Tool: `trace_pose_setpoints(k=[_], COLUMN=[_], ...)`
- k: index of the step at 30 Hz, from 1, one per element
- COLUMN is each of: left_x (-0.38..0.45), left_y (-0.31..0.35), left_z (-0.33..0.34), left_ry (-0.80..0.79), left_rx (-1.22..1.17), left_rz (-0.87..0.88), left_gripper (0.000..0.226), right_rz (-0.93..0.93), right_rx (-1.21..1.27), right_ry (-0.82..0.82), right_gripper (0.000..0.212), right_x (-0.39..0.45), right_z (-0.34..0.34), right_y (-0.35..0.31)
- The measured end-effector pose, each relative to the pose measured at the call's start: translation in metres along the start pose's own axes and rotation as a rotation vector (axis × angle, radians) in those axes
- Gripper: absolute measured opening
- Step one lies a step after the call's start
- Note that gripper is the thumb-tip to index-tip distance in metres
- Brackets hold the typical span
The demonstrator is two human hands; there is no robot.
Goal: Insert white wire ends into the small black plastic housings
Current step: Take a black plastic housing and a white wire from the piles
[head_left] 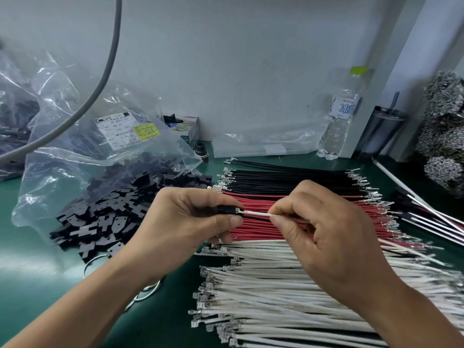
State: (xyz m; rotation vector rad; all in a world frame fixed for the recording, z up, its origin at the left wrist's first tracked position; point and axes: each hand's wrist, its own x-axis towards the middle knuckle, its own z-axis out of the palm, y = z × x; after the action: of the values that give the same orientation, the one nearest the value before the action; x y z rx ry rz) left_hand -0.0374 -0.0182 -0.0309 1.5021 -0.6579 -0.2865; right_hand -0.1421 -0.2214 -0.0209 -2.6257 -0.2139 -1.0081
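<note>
Both hands meet above the red wires (pixel 253 223) on the table (pixel 37 285), the left hand (pixel 187 222) pinching a small black housing (pixel 226 209) while the right hand (pixel 324 229) pinches a white wire (pixel 256 213) whose end sits at the housing's opening.

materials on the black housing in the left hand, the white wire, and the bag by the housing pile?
Small black housing, held by the left hand: looks like moulded plastic, matte, no glint. Thin white wire, pinched by the right hand: probably plastic insulation, dull; the loose white wires below have shiny metal terminals. Clear bag: thin plastic film, glossy and creased.
</note>
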Motion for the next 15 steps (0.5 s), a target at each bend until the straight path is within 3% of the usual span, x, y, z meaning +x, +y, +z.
trace_pose_setpoints(k=[6,10,15], left_x=[0.001,0.001,-0.001], left_y=[-0.002,-0.004,-0.001], left_z=[-0.002,-0.001,0.0], left_ry=[-0.02,0.006,-0.04], left_rx=[0.042,0.138,0.014], left_rz=[0.01,0.004,-0.043], left_gripper=[0.023,0.021,0.023], right_rz=[0.069,-0.018,0.1], right_rx=[0.146,0.024,0.226], right_ry=[0.005,0.027,-0.055], right_gripper=[0.012,0.013,0.012], right_x=[-0.004,-0.003,-0.006], right_z=[0.008,0.009,0.016], right_y=[-0.002,-0.006,-0.003])
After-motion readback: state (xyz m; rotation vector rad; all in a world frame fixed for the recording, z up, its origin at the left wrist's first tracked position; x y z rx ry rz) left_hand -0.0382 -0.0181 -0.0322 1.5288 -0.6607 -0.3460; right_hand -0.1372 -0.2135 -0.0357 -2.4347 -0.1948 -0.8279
